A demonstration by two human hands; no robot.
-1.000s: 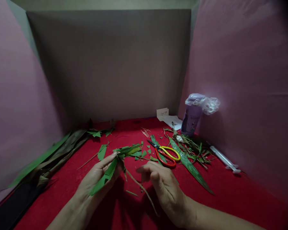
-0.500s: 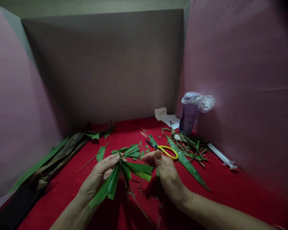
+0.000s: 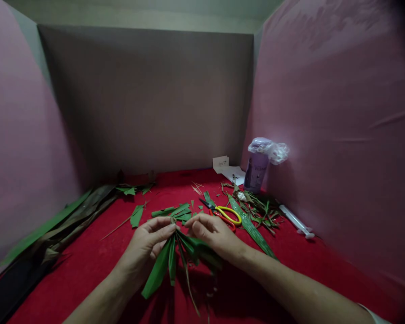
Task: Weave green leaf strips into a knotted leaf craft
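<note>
Pinched between the thumb and fingers of my left hand (image 3: 151, 237) is a bundle of green leaf strips (image 3: 160, 270), gathered at its top. The strips fan out downward, and a thin brown stalk (image 3: 188, 279) dangles among them. My right hand (image 3: 216, 234) has come in close on the other side, its fingers curled near the gathered top. Whatever lies between those fingers is hidden. Just beyond my right hand lie scissors (image 3: 228, 215) with one yellow and one red handle. Cut leaf pieces (image 3: 180, 210) are scattered behind both hands.
On the red cloth (image 3: 87, 270), long leaves (image 3: 70, 220) lie along the left wall. To the right are a broad green leaf (image 3: 253, 231), a heap of dry stems (image 3: 256, 207), a syringe (image 3: 297, 222) and a purple cup (image 3: 256, 171). Thin sticks (image 3: 197, 188) and white cards (image 3: 232, 174) sit farther back.
My right hand has moved left toward the bundle, and its fingers have curled in. The leaf strips on that side now bend downward. The whole view has shifted slightly.
</note>
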